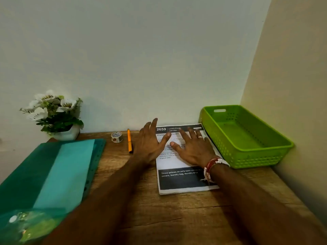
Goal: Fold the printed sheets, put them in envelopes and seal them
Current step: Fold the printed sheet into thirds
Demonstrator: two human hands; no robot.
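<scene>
Wood-grain planks make up your table (141, 206), set against a plain pale wall; at far left a white pot of cloth-like flowers (53, 114) stands by the wall, and in front of it lies a flat teal plastic folder (53, 174) with a punched edge; right of that a small roll of patterned tape (116, 137) sits upright, with a slim orange pen (129, 140) just beside it; your left hand (150, 140) is spread flat, fingers apart, at the left margin of the printed sheets (184, 179); your right hand (192, 149), also flat and gripping nothing, presses on the stack's upper half, a beaded red-and-white band at the wrist; the glossy perforated green basket (247, 156) stands just beside the sheets' right edge.
</scene>
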